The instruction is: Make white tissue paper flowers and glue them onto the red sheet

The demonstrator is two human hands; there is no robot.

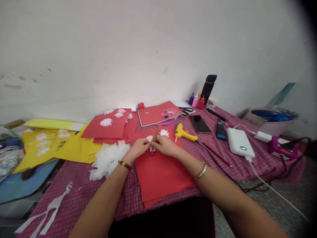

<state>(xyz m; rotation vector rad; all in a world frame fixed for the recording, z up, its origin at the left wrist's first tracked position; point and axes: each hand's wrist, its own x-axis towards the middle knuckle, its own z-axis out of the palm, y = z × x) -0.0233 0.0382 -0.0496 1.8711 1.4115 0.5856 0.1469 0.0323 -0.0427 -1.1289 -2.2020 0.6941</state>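
Observation:
My right hand (165,145) is closed around a thin brown stick (156,133) that stands nearly upright. The fingertips of my left hand (140,147) are pinched together beside the stick's lower end; what they hold is too small to make out. Both hands are over the upper part of a red paper sheet (165,175) that lies on more red sheets. White paper flowers show around my fingers, with one flower (163,133) just beyond my right hand. A heap of white tissue paper pieces (111,160) lies beside my left forearm.
A yellow glue gun (184,133) lies right of the sheet, its black cable trailing off. Further right are a red pencil (218,154), phone (200,124), power bank (240,142) and scissors (186,110). Red cards (109,127) with white flowers and yellow paper (74,145) lie left.

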